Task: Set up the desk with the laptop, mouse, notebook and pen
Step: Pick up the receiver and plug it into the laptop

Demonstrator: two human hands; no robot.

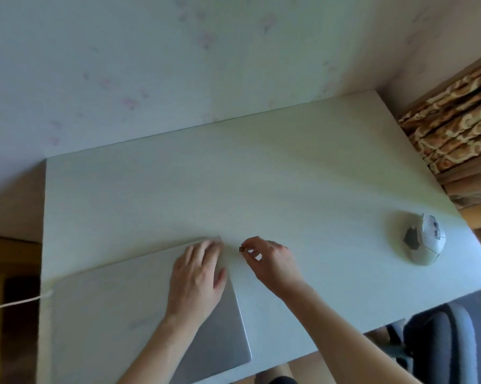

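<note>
Lying closed on the desk's (261, 167) near-left part, laptop (117, 314) is getting pressed by the left hand (197, 281), fingers flat and spread over its far right corner. Right hand (270, 261) is hovering just beside that corner, thumb and forefinger pinching a tiny dark object (241, 249), too small to identify. Mouse (425, 239) is sitting well apart near the right edge. White cable (17, 302) is running off the laptop's left side. Chair (441, 342) is showing below right.

Pale desk (289, 167): laptop (117, 314), mouse (428, 239).
</note>
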